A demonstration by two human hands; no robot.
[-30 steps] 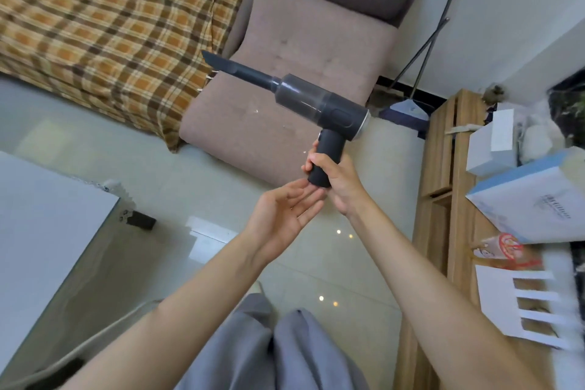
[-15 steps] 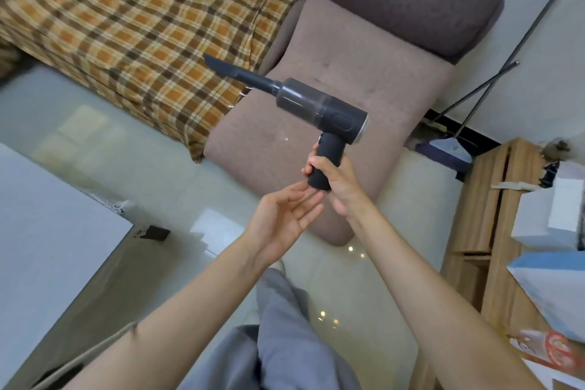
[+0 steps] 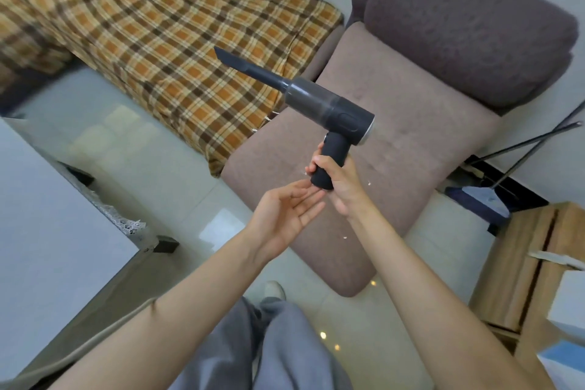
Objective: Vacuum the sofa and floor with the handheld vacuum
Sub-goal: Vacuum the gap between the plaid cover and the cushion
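My right hand (image 3: 340,182) grips the vacuum (image 3: 319,111) by its handle, nozzle aimed up-left over the plaid blanket (image 3: 164,41). Left hand (image 3: 285,215) flat, palm up, fingertips touching the handle base. Sofa (image 3: 411,123) behind (white crumbs on the seat).

No text, label, brand, number or sign can be read anywhere.

Both bare forearms reach forward from the bottom of the view and converge near the middle. The right hand (image 3: 340,182) is raised, its fingers and thumb curled round the handle of the handheld vacuum (image 3: 329,111), holding it upright. The left hand (image 3: 285,215) lies just below and beside it, palm up, fingers straight and relaxed, their tips at the handle's base.
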